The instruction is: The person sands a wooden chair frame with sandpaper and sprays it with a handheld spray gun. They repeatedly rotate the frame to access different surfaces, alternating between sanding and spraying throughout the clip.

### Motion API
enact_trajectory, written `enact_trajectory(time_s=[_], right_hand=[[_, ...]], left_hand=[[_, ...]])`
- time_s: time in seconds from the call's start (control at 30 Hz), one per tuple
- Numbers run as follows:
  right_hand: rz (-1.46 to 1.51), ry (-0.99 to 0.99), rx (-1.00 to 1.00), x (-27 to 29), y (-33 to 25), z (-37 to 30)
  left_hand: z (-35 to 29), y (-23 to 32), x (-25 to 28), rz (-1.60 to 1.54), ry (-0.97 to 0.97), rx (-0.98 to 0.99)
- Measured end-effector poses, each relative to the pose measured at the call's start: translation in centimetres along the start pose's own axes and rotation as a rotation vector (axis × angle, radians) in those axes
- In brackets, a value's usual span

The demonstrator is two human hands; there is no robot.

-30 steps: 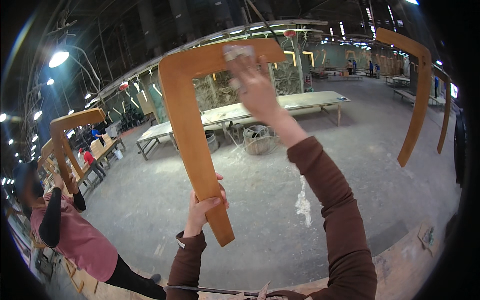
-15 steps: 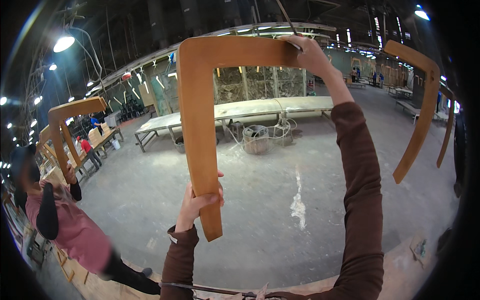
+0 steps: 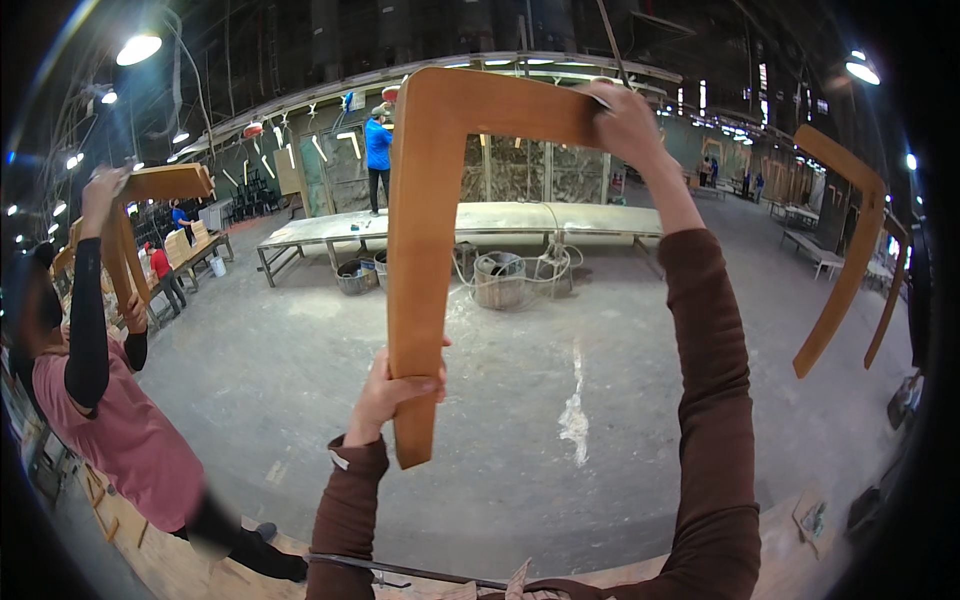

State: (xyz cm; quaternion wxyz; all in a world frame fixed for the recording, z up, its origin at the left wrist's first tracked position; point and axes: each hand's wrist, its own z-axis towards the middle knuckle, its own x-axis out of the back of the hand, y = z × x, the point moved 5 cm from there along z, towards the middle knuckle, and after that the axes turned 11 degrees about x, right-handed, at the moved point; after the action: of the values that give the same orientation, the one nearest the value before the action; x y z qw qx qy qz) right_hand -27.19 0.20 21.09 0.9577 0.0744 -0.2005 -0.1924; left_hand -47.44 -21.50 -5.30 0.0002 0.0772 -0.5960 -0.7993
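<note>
The bent wood piece [image 3: 425,240] swings more upright than a moment ago, held overhead with the left hand [image 3: 392,388] clamped near its lower end and the right hand [image 3: 628,122] gripping the top arm, so a slip could drop it toward the co-worker [image 3: 110,420] nearby.

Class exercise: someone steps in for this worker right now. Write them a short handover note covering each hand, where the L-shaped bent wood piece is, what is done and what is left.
Left hand: gripping the lower end of the L-shaped bent wood piece, near its bottom tip.
Right hand: raised overhead, holding the far end of the upper arm.
Piece: held up in the air in front of the face, long leg roughly upright, short arm across the top.
Nearby: a co-worker in a pink shirt on the left lifts a similar piece; more bent pieces hang on the right.
Done: piece lifted high.
Left: it is not yet hung or set down anywhere.
</note>
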Motion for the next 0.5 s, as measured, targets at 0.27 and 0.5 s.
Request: enact_trajectory(time_s=[0.27,0.5], right_hand=[[1.113,1.008,-0.687,6.4,7.7,-10.3],[1.041,1.113,-0.605,9.6,7.1,-15.9]], left_hand=[[1.3,3.2,7.6,-0.024,-0.198,-0.035],[4.2,2.4,7.7,-0.224,-0.31,0.025]])
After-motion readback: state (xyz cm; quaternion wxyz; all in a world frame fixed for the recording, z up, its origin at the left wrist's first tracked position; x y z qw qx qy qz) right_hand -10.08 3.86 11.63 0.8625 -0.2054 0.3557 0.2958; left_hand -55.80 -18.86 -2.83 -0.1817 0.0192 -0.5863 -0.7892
